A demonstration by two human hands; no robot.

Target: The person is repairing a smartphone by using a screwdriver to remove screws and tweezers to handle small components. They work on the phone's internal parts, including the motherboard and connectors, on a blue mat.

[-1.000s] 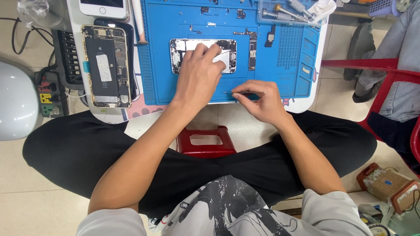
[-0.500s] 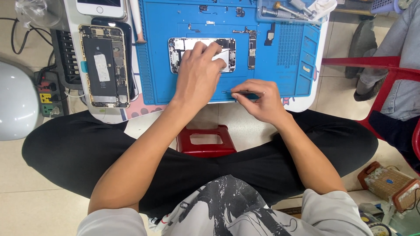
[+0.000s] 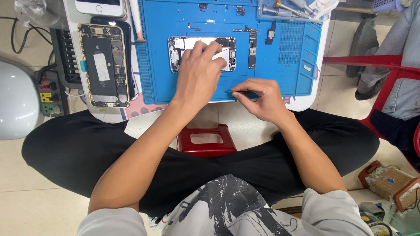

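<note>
An opened phone body (image 3: 179, 49) lies on the blue work mat (image 3: 280, 74). My left hand (image 3: 198, 74) rests flat on it, fingers spread over its middle and right part, hiding much of the inside. My right hand (image 3: 258, 99) sits at the mat's near edge, pinching thin metal tweezers (image 3: 232, 91) that point left. A narrow circuit board (image 3: 252, 43) lies just right of the phone body. Small screws and parts dot the mat's top.
A second opened phone (image 3: 104, 65) lies left of the mat, a white phone (image 3: 99, 6) above it. A tool tray (image 3: 288, 8) is at the top right. A red stool (image 3: 205, 140) sits between my legs. Another person's leg (image 3: 389, 57) is on the right.
The view has shifted slightly; my left hand stays on the phone body with fingers adjusting a little. My right hand keeps hold of the tweezers in the same place.
</note>
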